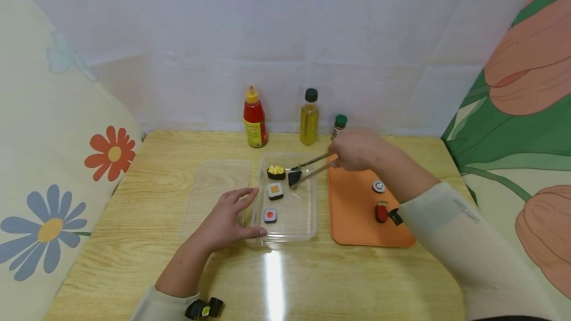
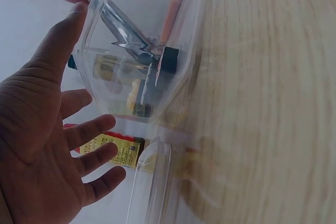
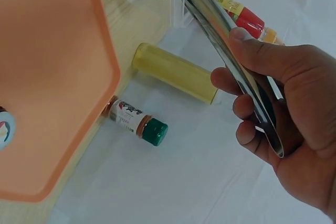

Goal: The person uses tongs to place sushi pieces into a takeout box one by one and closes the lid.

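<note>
My right hand grips metal tongs, thumb on one side and fingers curled round the other in the right wrist view. The tongs' tips are at a dark, seaweed-wrapped sushi piece inside a clear plastic box; whether they pinch it I cannot tell. Left of it in the box lie a yellow-topped sushi, a square roll with an orange centre and a smaller roll with a red centre. My left hand, fingers spread, is at the box's left side, holding nothing.
An orange tray on the right bears a white round roll and a red-topped sushi. A clear lid lies left of the box. Behind stand a red sauce bottle, an oil bottle and a green-capped jar.
</note>
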The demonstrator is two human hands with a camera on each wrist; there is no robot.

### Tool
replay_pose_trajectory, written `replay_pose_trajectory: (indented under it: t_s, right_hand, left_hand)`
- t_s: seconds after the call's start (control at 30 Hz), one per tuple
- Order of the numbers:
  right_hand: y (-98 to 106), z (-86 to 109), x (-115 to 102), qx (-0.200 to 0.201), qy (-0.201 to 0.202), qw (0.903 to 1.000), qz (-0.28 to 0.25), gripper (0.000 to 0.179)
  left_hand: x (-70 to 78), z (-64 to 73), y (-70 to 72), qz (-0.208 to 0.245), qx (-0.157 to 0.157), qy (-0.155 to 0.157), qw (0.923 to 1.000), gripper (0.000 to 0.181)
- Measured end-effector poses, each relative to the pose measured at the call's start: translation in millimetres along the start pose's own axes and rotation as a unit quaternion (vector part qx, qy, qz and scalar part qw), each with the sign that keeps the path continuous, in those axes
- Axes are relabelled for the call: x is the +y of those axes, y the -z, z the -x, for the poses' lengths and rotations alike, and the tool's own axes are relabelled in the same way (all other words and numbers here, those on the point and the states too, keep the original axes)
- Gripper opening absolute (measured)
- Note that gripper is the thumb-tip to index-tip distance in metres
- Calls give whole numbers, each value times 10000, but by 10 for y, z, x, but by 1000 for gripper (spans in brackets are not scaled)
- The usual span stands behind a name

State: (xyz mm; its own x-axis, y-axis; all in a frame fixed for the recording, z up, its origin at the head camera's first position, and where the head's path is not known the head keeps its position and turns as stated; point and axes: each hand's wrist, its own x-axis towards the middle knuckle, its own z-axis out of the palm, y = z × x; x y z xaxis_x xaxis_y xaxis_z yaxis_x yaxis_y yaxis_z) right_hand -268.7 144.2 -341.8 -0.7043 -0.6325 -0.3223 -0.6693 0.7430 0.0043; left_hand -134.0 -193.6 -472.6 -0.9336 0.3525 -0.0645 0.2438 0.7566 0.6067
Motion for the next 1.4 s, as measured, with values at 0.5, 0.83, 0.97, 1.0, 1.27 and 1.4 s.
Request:
replay_pose_trajectory:
  t_s: [0.5, 0.83, 0.97, 1.0, 1.27, 1.4]
  right_hand:
    - [19, -23, -3, -95, -127, 9999, 41, 35]
    - [-22, 125, 54, 86, -136, 9998, 107, 32]
    - [-43, 212, 98, 288, -73, 9995, -130, 25]
    - [-52, 235, 111, 333, -58, 9992, -209, 25]
    - [-154, 421, 201, 730, 41, 9964, -436, 41]
    - [-222, 492, 230, 851, 79, 9951, -504, 42]
  left_hand:
    - [-7, -9, -5, -79, 4, -5, 10000, 111]
    - [10, -23, -4, -78, 5, -18, 10000, 111]
    - [11, -13, -1, -71, 7, 5, 10000, 112]
    - [11, -11, 0, -79, 5, 3, 10000, 112]
    - [10, -15, 5, -130, 49, -37, 9999, 111]
    - [4, -19, -3, -120, 28, -21, 9999, 111]
